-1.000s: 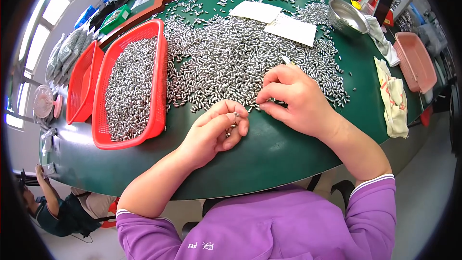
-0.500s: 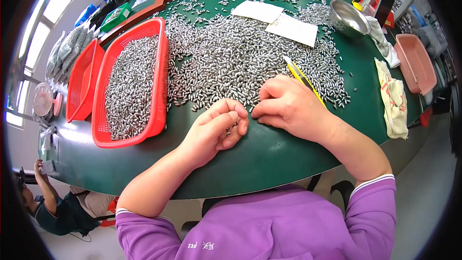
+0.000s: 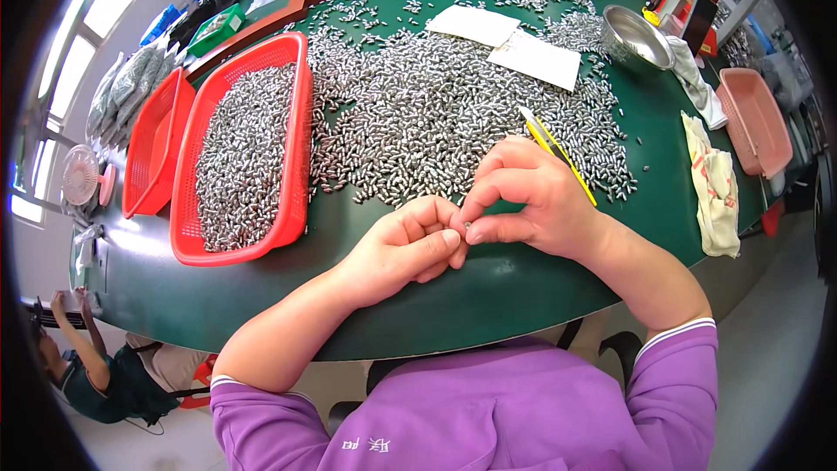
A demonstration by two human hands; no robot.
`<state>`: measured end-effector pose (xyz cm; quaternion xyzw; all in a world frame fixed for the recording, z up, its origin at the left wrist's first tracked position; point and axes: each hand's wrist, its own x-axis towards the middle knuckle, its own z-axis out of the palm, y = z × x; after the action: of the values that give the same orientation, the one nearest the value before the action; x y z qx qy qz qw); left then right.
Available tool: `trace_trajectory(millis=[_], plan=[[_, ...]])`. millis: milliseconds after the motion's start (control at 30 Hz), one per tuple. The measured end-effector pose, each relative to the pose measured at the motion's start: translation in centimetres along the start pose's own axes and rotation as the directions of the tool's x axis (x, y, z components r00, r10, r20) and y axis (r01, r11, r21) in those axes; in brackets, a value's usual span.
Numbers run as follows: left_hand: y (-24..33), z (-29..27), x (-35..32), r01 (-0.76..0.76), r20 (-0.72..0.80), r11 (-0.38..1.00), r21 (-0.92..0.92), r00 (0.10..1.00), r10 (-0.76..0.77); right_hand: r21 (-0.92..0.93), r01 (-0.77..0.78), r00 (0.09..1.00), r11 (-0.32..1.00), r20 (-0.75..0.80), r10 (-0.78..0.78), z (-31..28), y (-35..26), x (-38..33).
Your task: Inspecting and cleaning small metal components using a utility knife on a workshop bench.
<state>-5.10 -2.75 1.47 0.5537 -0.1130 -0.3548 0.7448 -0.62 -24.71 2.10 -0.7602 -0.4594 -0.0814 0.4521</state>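
Both my hands meet above the near part of the green table, fingertips touching. My left hand (image 3: 411, 242) is closed, its fingers curled and thumb on top; the small metal pieces seen in it a moment ago are now hidden by the fingers. With thumb and forefinger, my right hand (image 3: 536, 202) pinches a small metal piece (image 3: 467, 225) right at the left fingertips. Just beyond them spreads a large heap of small silver bullet-shaped metal pieces (image 3: 436, 122). A yellow utility knife (image 3: 562, 157) lies on the heap's near right side, partly behind my right hand.
A red basket (image 3: 301, 157) full of the same pieces stands at the left, with another red basket (image 3: 144, 166) beside it. White papers (image 3: 536, 59) lie on the heap. At right are a metal bowl (image 3: 636, 35), cloths (image 3: 713, 183) and a pink basket (image 3: 754, 118). Another person (image 3: 113, 375) sits lower left.
My hands have come together: the right thumb and forefinger now meet the left fingertips with a metal piece between. The left fingers have turned, covering the pieces in them. The view has shifted slightly.
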Motion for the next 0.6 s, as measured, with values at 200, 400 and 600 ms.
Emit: trace_trajectory(millis=[200, 400, 600], plan=[[0.02, -0.43, 0.10, 0.033, -0.009, 0.995, -0.089, 0.999, -0.034, 0.015, 0.016, 1.000, 1.000, -0.026, -0.015, 0.30, 0.32, -0.23], [-0.32, -0.33, 0.12, 0.027, -0.035, 1.000, -0.009, 0.999, -0.027, -0.011, 0.108, 0.994, 0.994, 0.017, -0.108, 0.18, 0.20, 0.06], [-0.07, -0.32, 0.21, 0.007, -0.010, 1.000, -0.028, 1.000, -0.007, -0.051, 0.017, 0.998, 0.999, -0.064, -0.020, -0.18, -0.03, 0.10]])
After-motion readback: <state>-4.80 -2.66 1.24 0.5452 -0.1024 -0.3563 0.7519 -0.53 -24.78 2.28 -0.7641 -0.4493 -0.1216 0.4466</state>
